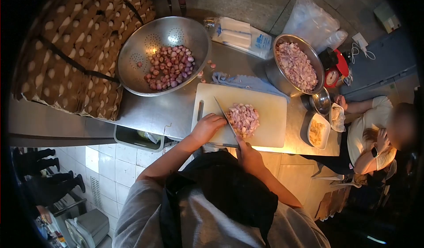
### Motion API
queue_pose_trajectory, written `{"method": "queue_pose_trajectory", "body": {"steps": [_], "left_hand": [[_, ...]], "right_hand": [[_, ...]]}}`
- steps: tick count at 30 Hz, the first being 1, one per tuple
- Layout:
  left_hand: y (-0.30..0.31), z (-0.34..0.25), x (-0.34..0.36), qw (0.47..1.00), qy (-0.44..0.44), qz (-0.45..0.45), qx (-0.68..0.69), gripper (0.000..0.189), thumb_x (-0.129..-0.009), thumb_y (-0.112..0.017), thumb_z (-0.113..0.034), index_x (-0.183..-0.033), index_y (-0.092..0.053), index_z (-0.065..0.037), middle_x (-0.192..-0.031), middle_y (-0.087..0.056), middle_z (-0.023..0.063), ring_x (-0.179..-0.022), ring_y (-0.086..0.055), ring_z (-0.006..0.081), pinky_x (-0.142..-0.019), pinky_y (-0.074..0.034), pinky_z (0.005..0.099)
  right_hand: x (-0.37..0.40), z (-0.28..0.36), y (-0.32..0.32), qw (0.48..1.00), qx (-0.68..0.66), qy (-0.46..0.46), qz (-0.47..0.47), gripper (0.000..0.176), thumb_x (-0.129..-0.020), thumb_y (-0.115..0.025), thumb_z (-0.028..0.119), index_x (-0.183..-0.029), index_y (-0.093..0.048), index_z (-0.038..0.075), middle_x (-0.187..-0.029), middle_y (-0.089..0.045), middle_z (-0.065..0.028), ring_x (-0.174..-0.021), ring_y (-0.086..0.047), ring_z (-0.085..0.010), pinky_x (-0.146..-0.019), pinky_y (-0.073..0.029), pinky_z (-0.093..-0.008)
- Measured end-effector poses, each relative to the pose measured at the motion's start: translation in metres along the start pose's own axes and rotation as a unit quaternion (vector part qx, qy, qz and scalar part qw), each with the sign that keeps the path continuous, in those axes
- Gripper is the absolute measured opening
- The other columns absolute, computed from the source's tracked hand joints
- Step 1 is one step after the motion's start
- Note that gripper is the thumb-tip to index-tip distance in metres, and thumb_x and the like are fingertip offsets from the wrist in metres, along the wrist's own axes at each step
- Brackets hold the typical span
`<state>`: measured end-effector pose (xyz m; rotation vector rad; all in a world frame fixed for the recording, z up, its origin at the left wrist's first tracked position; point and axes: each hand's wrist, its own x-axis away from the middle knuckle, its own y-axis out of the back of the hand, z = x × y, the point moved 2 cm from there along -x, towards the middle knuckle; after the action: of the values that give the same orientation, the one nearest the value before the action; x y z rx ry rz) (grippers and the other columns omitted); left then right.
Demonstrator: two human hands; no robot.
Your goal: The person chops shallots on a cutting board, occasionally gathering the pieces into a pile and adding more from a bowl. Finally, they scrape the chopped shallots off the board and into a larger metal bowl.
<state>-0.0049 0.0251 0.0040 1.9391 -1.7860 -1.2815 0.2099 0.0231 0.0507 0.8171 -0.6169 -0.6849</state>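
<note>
Centre frame, the right hand [251, 158] clasps the knife [229, 121], left hand [206, 129] by its blade, grip unclear, apparently mid-chopping shallots [244, 119]; further cuts need tucked fingertips.

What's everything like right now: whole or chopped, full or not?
Small purple onions: look whole
Colander: partly filled
Chopped pile: in small bits
Cutting board: flat, partly covered
Knife: held in the right hand
Left hand: close beside the knife
Pot: filled near the rim with chopped pieces
White tub: holding yellowish pieces
Blue cloth: crumpled
Brown cardboard stack: strapped
</note>
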Motion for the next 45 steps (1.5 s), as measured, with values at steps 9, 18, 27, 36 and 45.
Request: {"method": "queue_pose_trajectory", "body": {"steps": [9, 18, 27, 36, 45], "left_hand": [[-0.004, 0.002, -0.001, 0.999, -0.002, 0.016, -0.029, 0.02, -0.072, -0.06, -0.001, -0.09, -0.063, -0.006, -0.093, -0.063, 0.0085, -0.09, -0.06, 0.0285, -0.082, -0.05, 0.036], [-0.006, 0.003, 0.0, 1.0, -0.003, 0.001, -0.031, 0.022, -0.067, -0.061, 0.004, -0.087, -0.063, -0.006, -0.092, -0.064, 0.0091, -0.086, -0.061, 0.0289, -0.077, -0.051, 0.0371], [-0.006, 0.004, 0.0, 1.0, -0.004, 0.0, -0.028, 0.025, -0.065, -0.062, 0.004, -0.088, -0.063, -0.006, -0.094, -0.063, 0.0091, -0.09, -0.061, 0.0285, -0.08, -0.051, 0.0374], [0.009, 0.002, 0.0, 0.992, 0.078, -0.097, 0.033, 0.014, -0.077, -0.067, -0.001, -0.089, -0.063, -0.006, -0.086, -0.065, 0.0095, -0.079, -0.063, 0.0302, -0.076, -0.051, 0.0378], [0.03, 0.009, -0.002, 0.985, 0.168, -0.044, 0.018, 0.016, -0.077, -0.067, -0.004, -0.092, -0.063, -0.006, -0.091, -0.065, 0.0073, -0.082, -0.063, 0.0293, -0.073, -0.051, 0.0384]], "right_hand": [[-0.012, 0.039, 0.041, 0.995, 0.048, -0.018, 0.083, 0.05, -0.091, -0.048, 0.016, -0.138, -0.035, 0.005, -0.084, -0.062, -0.0278, -0.073, -0.064, -0.0431, -0.065, -0.05, -0.0523], [-0.023, 0.029, 0.028, 0.998, 0.026, -0.018, 0.056, 0.056, -0.089, -0.054, 0.012, -0.14, -0.032, 0.006, -0.089, -0.062, -0.0287, -0.078, -0.061, -0.0461, -0.07, -0.048, -0.0528], [-0.029, 0.035, 0.03, 0.998, -0.008, -0.019, 0.054, 0.049, -0.089, -0.051, 0.013, -0.135, -0.037, 0.004, -0.093, -0.063, -0.0277, -0.081, -0.063, -0.0434, -0.072, -0.049, -0.052], [-0.032, 0.007, 0.013, 0.997, -0.073, 0.028, -0.001, 0.055, -0.09, -0.056, 0.012, -0.139, -0.033, 0.008, -0.108, -0.059, -0.0317, -0.093, -0.061, -0.0461, -0.079, -0.049, -0.0477], [-0.013, 0.003, 0.01, 0.993, -0.117, 0.019, -0.001, 0.055, -0.09, -0.059, 0.009, -0.138, -0.033, 0.008, -0.103, -0.061, -0.031, -0.094, -0.06, -0.0477, -0.079, -0.049, -0.0471]]}}
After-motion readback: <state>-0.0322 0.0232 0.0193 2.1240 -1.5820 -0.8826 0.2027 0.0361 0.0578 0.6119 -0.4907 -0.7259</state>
